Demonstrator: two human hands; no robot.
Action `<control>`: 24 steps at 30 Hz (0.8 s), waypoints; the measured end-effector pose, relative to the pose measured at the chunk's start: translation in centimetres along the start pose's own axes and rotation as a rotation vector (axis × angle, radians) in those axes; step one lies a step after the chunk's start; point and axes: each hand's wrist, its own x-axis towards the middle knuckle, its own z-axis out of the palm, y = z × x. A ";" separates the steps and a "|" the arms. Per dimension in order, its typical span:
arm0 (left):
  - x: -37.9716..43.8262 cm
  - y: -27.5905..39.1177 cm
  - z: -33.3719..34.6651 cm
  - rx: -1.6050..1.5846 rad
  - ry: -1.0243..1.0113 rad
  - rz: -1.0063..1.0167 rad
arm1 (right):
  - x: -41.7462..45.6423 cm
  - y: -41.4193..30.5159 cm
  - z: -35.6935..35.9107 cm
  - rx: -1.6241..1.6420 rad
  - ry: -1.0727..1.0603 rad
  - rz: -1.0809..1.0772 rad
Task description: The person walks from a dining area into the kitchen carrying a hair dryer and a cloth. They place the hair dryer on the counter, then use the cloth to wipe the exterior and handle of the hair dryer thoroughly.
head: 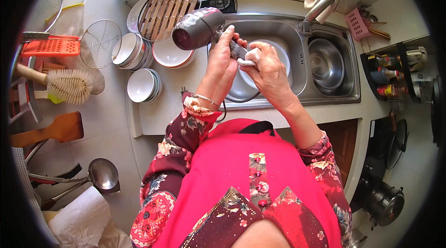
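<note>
A dark hair dryer (200,28) with white foam or residue on its barrel is held by its handle in my left hand (222,54). Its round grille faces left, towards the bowls. My right hand (270,68) pinches a small white cloth (253,56) against the handle's lower end; the folds are partly hidden by my fingers. Below my hands, a white basin (285,58) sits in the larger bowl of the steel sink (300,74). The dryer's cord (244,101) loops over the sink's front edge, and its plug (183,90) lies near my left wrist.
Stacked bowls (141,85) and a slatted wooden rack (169,11) stand left of the sink. The faucet (318,9), draped with a cloth, rises behind it. A metal basin (325,63) occupies the smaller sink bowl. Strainers, a brush (69,86) and a ladle (103,173) hang at left.
</note>
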 end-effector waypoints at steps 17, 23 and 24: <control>-1.5 0.4 2.5 0.089 -0.082 0.172 | -0.3 0.4 1.0 0.379 -0.053 0.388; -1.5 -0.3 2.3 0.113 -0.079 0.166 | -0.2 1.0 1.4 0.658 -0.008 0.616; -1.5 -0.3 2.4 0.129 -0.076 0.171 | -0.3 1.2 1.5 0.701 -0.007 0.633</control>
